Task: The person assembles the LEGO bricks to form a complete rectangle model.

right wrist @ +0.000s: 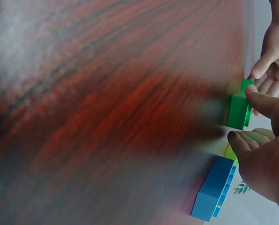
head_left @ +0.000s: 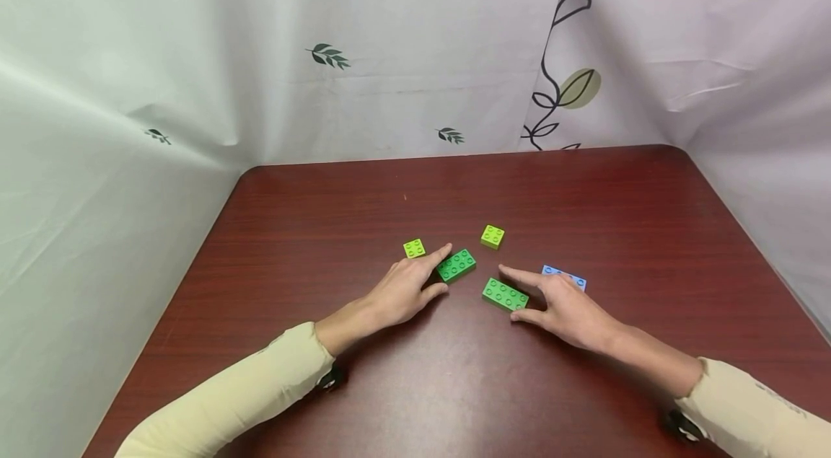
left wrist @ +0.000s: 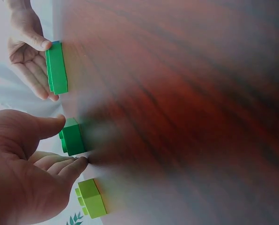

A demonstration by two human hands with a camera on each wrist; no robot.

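Note:
A dark green eight-stud toy brick (head_left: 457, 266) lies flat on the table, between the thumb and index finger of my left hand (head_left: 397, 291). That thumb tip is right by the brick's near edge, and the index finger extends along its far left side. My right hand (head_left: 571, 308) spreads its thumb and index finger around a second green eight-stud brick (head_left: 504, 294); the thumb is at its near right corner and the index fingertip beyond its far edge. Partly hidden behind the right hand is a blue brick (right wrist: 213, 190).
A lime four-stud brick (head_left: 414, 248) sits just beyond the left hand. Another lime four-stud brick (head_left: 493, 236) lies farther back, between the hands. The reddish-brown table (head_left: 311, 227) ends at a white patterned cloth (head_left: 402, 97) at the back and sides.

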